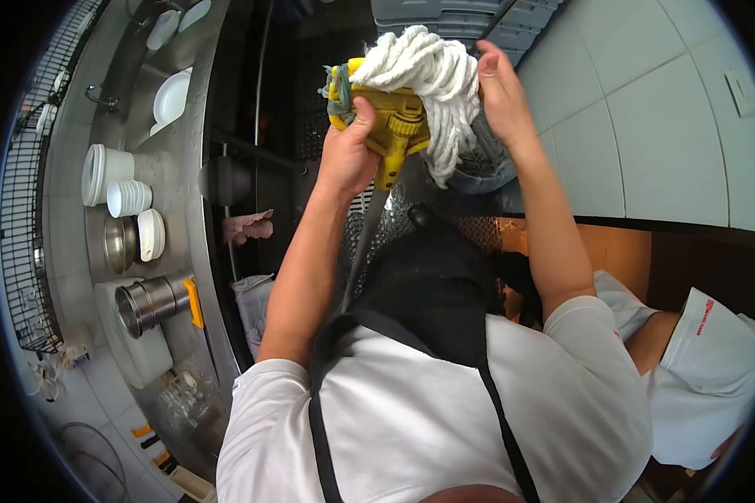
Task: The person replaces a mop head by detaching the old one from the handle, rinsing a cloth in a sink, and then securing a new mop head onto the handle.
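At the top centre, my left hand (350, 157) grips the yellow mop clamp (398, 117), thumb on its left part. White rope strands (419, 63) lie over the clamp and hang down on its right side. A grey-green cord is wrapped round the clamp's left end. From the clamp a grey handle (366, 243) runs down past my dark apron. My right hand (503, 96) is raised at the right edge of the white strands, its fingers apart and holding nothing.
A bucket (486, 178) with grey strands stands beneath the mop. Grey crates (445, 10) are stacked beyond it. On the left, a steel counter (176, 168) holds white tubs, metal pots and a cup stack. A person in a white cap (705, 344) is close on the right.
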Motion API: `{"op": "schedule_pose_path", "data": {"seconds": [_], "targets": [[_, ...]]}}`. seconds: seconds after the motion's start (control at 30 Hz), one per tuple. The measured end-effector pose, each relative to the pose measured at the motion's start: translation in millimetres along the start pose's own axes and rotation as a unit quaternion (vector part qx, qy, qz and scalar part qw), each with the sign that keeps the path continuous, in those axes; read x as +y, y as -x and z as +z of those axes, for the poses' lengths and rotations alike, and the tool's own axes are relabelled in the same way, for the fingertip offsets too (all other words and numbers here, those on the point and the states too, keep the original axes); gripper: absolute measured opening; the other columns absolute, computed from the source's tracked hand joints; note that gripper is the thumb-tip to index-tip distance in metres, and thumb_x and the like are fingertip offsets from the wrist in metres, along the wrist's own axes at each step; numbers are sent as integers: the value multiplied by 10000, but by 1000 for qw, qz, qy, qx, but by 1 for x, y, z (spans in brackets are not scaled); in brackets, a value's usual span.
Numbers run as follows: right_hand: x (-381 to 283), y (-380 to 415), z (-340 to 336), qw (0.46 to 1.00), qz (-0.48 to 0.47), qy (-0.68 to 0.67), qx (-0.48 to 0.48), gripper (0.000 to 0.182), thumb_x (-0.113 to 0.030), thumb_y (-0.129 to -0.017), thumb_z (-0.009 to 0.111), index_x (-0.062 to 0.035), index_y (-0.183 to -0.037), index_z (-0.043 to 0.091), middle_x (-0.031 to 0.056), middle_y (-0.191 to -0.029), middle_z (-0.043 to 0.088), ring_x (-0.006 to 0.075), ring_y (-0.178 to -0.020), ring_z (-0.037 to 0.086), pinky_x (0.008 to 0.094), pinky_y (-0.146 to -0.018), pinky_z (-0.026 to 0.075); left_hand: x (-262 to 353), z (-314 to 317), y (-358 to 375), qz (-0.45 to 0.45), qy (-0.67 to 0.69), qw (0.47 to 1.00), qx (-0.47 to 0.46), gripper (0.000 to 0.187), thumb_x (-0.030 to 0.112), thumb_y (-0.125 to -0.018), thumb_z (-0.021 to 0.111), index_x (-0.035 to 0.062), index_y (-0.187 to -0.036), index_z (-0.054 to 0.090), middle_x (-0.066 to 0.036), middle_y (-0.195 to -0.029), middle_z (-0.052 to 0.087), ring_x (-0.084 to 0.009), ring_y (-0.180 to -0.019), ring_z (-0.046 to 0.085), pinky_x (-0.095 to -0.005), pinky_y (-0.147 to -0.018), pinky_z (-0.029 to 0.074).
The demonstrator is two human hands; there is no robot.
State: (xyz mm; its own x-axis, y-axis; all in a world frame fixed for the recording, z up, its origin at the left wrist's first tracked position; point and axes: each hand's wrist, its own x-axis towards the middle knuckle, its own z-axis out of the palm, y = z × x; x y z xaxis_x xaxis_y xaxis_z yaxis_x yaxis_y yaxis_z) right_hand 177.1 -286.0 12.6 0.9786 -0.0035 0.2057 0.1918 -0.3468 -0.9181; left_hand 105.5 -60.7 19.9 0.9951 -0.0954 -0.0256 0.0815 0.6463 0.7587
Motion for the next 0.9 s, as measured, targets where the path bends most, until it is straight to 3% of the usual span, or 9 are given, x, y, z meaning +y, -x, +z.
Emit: {"op": "schedule_pose_path", "data": {"seconds": [0.13, 0.2, 0.33, 0.4, 0.57, 0.7, 0.77, 0.8, 0.9], "targets": [[-14, 51, 59, 960, -63, -268, 54, 1312, -592, -659, 835, -56, -1540, 24, 278, -1435, 379, 348, -1325, 426, 437, -1082, 378, -6, -7, -5, 60, -21, 997, 35, 507, 355, -970, 598, 49, -1359, 488, -69, -1303, 577, -202, -1199, 546, -401, -1022, 441], [21, 81, 96, 988, -143, -54, 37, 1377, -445, -675, 886, -45, -1547, -102, 311, -1490, 333, 385, -1354, 412, 407, -1085, 377, -7, -4, -7, 73, -17, 996, 39, 478, 335, -967, 617, 39, -1330, 520, -59, -1274, 596, -177, -1156, 561, -365, -991, 456], [-3, 71, 46, 975, 83, 81, -188, 1069, -153, -760, 754, -111, -1572, 60, 304, -1230, 606, 396, -1080, 650, 402, -962, 499, -2, -24, -10, 90, -26, 993, 78, 488, 326, -969, 617, 35, -1344, 504, -76, -1296, 589, -199, -1171, 569, -380, -1007, 452], [-23, 33, -14, 929, 31, 199, -311, 718, -126, -735, 783, -82, -1396, 508, 167, -1266, 641, 311, -1119, 647, 371, -989, 482, 6, -52, -18, 3, 37, 998, 55, 547, 389, -971, 578, 51, -1386, 464, -100, -1337, 568, -263, -1220, 558, -453, -1039, 443], [-90, -97, -62, 869, -239, 216, -376, 552, -210, -720, 814, -57, -1219, 634, 104, -1149, 695, 232, -1033, 670, 347, -924, 515, -32, -69, -20, -219, 188, 955, -67, 607, 461, -951, 560, 65, -1403, 468, -125, -1374, 557, -296, -1261, 541, -498, -1065, 429], [-34, -125, -12, 884, -310, 348, 37, 389, -129, -819, 699, -12, -1185, 637, 198, -1113, 669, 358, -1006, 645, 410, -851, 524, -57, -56, -19, -255, 205, 944, -45, 584, 429, -944, 583, 60, -1385, 484, -132, -1353, 573, -293, -1255, 552, -480, -1069, 440], [-27, -95, -1, 985, -153, 46, 71, 450, -173, -849, 695, -13, -1259, 601, 232, -1155, 637, 396, -1052, 623, 430, -868, 526, -67, -55, -16, -251, 189, 949, 3, 556, 422, -959, 569, 49, -1367, 502, -127, -1336, 586, -285, -1240, 564, -470, -1054, 455], [-13, -74, -4, 962, -203, 129, 130, 408, -192, -876, 718, -32, -1239, 622, 123, -1104, 693, 177, -1006, 659, 305, -881, 508, -69, -59, -14, -257, 178, 950, 19, 550, 419, -964, 564, 46, -1364, 504, -127, -1334, 587, -284, -1238, 565, -468, -1053, 455], [19, 3, -1, 957, -96, -45, 270, 164, -168, -952, 620, -7, -979, 607, 81, -862, 654, 153, -796, 604, 300, -725, 483, -74, -69, -12, -267, 156, 949, 63, 529, 414, -989, 526, 43, -1366, 505, -121, -1348, 577, -286, -1241, 559, -466, -1060, 443]]}}
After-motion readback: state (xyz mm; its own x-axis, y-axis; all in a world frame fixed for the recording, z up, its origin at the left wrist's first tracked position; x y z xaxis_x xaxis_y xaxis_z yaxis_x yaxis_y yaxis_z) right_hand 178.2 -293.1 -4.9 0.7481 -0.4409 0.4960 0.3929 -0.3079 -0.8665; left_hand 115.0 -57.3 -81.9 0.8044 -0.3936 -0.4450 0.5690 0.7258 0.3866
